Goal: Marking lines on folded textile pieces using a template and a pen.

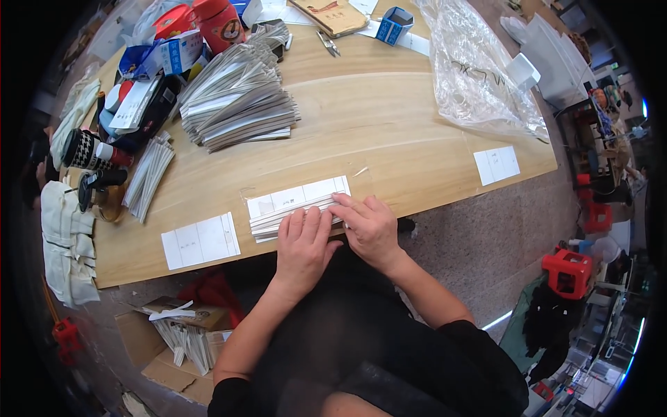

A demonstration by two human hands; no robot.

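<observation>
A small row of flat off-white strips, looking like folded cloth, lies on a white paper sheet with ruled lines, taped near the table's front edge. My left hand rests on the strips, its fingers stretched out flat and side by side. Bent fingers of my right hand close round the strips' right end; its thumb is partly hidden. To the left, another ruled paper sheet is on the table, and a third sheet lies at the right.
A big stack of strips and a smaller bundle occupy the table's left. Clear plastic bag, snips and a blue box lie farther back. Below stands a carton containing strips. A glass jar is near the left edge.
</observation>
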